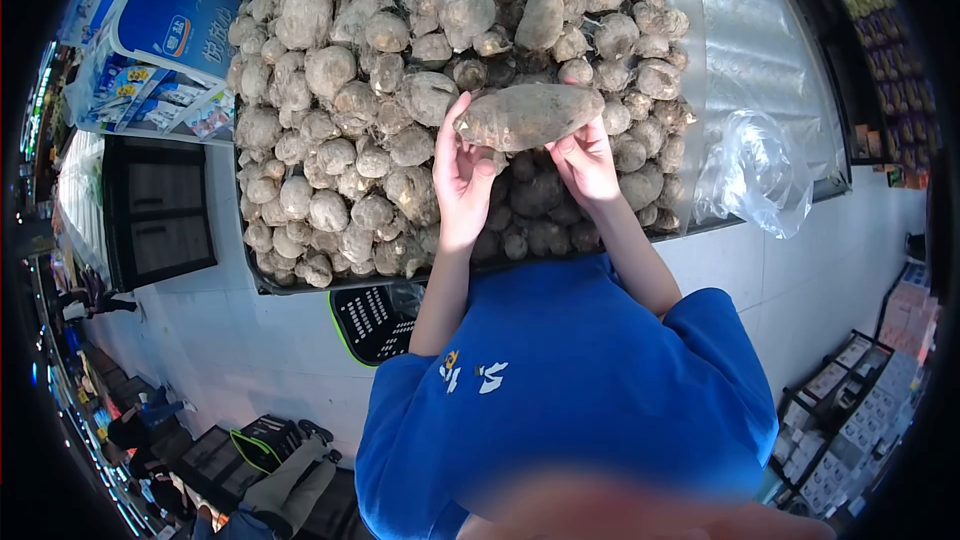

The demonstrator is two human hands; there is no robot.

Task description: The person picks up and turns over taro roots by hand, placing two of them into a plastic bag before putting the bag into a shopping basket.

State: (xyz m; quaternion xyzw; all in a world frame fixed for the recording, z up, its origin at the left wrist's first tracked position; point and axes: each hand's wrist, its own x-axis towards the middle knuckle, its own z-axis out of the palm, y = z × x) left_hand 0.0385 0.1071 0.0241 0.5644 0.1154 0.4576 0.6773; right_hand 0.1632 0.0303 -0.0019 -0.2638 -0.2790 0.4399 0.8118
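One long, brown, rough-skinned taro (530, 117) is held level above a big heap of taros (335, 155). My left hand (463, 172) grips its left end, the thumb underneath and the fingers up along the side. At the other end, my right hand (586, 160) holds it from below, with its fingers partly hidden behind the taro. Round and oval taros of mixed sizes, dusty with soil and root fibres, lie behind and around both hands.
A silvery sheet-covered surface (745, 40) adjoins the heap at right, with a clear plastic bag (757, 175) at its edge. A black shopping basket (372, 325) stands on the floor below the heap. A blue box (180, 15) is at upper left; another person's legs (290, 480) show at lower left.
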